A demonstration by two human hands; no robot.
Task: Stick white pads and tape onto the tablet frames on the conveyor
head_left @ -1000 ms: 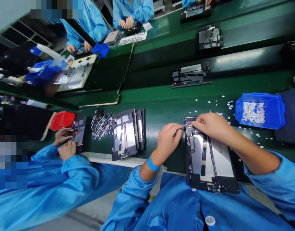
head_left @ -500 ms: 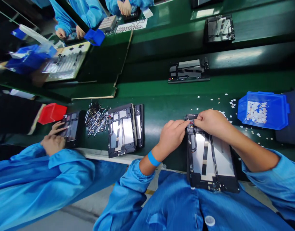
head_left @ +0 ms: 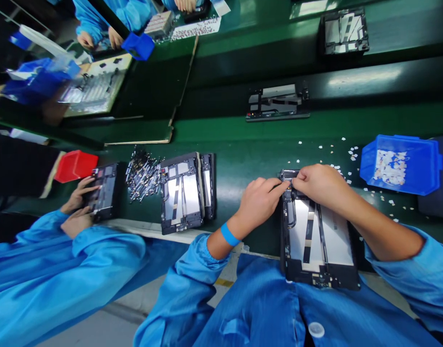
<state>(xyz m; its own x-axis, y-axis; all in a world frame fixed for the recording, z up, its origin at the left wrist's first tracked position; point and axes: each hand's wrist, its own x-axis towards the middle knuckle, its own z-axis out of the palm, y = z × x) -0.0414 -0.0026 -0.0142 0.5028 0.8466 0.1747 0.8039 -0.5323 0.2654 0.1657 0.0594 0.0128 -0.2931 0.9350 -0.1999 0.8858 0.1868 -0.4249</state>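
Observation:
An opened tablet lies at the bench's front edge, its silvery battery panels and black flex cables facing up. My left hand reaches from the left, fingers curled together and the index fingertip pressed on the tablet's top left corner. Close beside it, my right hand pinches with thumb and index finger above the top edge. Whatever sits in that pinch is too small or hidden to make out. The fingertips cover part of the corner's small components.
Right stands a blue bin of small white pieces, with more scattered beside it. Left are stacked opened tablets, a pile of small metallic parts, a red bin and a co-worker's hands. Another opened tablet lies ahead.
My left index fingertip has slid right, over the reddish spot at the tablet's corner. My right hand keeps its pinch almost in place. The co-worker's hands at left have moved apart.

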